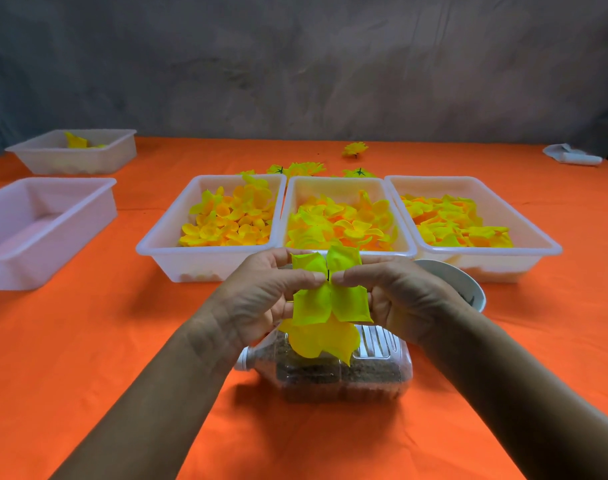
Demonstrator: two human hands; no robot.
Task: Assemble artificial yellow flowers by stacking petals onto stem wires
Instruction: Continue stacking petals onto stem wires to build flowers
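On the far left of the table (88,341) I see two white trays: an almost empty tray (36,233) near the edge and a rear tray (74,152) with a few yellow pieces inside. Then three trays come in a row, touching each other: the left petal tray (209,220), the middle petal tray (347,216) and the right petal tray (475,216), all filled with yellow petals.

In front of the middle one, my left hand (261,296) and right hand (399,296) meet. Both pinch the yellow petal layer (326,299) with thumb and fingertips, close to its centre, where the dark tip of the stem wire (328,274) comes through. More petals hang under it, so I judge the flower is partly stacked. Below the hands lies a clear plastic bottle (344,372) on its side, with brown material inside. A white bowl (461,285) stands just behind the right hand, partly hidden.

What could go wrong: the hole in the petal is small and the fabric is thin, so a push that is not straight could tear it or bend the wire. If one hand lets go too early, the loose layers under it could slip off.

For moving, there is open orange cloth on both sides of my arms. Forward, the tray rims are very near to my knuckles, and the bowl is near my right wrist, so I could knock it. Some finished flowers (295,168) lie behind the trays, well apart.
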